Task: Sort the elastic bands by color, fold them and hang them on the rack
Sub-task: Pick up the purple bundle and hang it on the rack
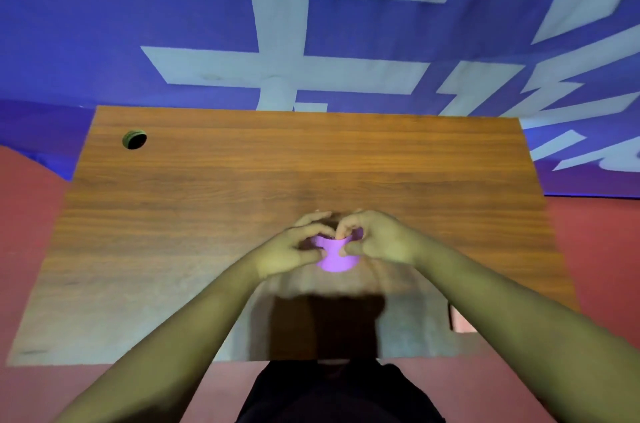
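1. The left hand [287, 253] and the right hand [377, 242] meet above the middle of the near half of a brown wood-grain table [242, 173], fingertips close together.
2. Between them sits a wide, folded purple elastic band [337, 258]. Each hand grips one side of it, thumb in front and curled fingers over its top edge.
3. The band is held up in the hands, and its lower rounded fold hangs free below the thumbs.
4. A round dark cable hole [134, 140] sits in the table's far left corner, well away from the hands.
5. Beyond the table spreads a blue banner with large white characters [207, 24].
6. A red floor [595, 249] shows on both sides of the table, and dark clothing [332, 395] fills the bottom centre of the view
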The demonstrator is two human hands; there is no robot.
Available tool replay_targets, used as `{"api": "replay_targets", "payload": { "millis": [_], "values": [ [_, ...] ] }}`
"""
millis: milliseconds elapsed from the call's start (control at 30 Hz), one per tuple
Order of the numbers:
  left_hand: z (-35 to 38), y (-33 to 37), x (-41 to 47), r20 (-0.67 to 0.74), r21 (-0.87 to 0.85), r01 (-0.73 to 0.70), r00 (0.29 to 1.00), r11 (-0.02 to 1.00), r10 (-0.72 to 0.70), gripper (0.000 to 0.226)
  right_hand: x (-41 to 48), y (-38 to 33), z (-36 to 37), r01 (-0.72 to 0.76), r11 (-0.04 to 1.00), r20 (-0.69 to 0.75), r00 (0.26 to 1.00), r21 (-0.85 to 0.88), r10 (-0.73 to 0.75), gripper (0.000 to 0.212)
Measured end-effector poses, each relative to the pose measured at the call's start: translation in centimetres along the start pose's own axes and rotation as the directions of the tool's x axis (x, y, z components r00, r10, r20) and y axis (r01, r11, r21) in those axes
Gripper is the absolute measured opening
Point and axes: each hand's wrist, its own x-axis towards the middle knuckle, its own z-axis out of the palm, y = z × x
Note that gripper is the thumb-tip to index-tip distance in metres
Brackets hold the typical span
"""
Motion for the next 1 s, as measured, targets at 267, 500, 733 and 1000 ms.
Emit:
{"api": "replay_targets", "payload": {
  "millis": [267, 500, 733, 1000],
  "values": [
    [-2.7, 10.3, -0.7, -0.165, 0.077, -0.109, 0.979, 0.991, 0.121, 0.015, -3.0, -3.9, -7.9, 0.139, 0.989, -0.099, 0.986, 0.05, -0.134, 0.015],
    [-2.5, 18.0, -1.7, -0.271, 0.208, -0.196, 0.93, 0.958, 0.249, 0.052, -5.3, -6.0, -12.1, 0.175, 0.936, -0.251, 0.963, 0.305, -0.098, 0.012],
    [-3.5, 23.8, -2.4, -0.352, 0.351, -0.206, 0.875, 0.913, 0.333, 0.037, -7.1, -8.6, -14.9, 0.229, 0.741, -0.248, 0.965, 0.632, -0.087, 0.022],
    [-5.8, 29.8, -2.9, -0.455, 0.313, -0.262, 0.803, 0.913, 0.386, 0.03, -9.4, -13.1, -17.7, 0.458, 0.877, -0.338, 0.856, 0.145, -0.391, 0.05]
  ]
}}
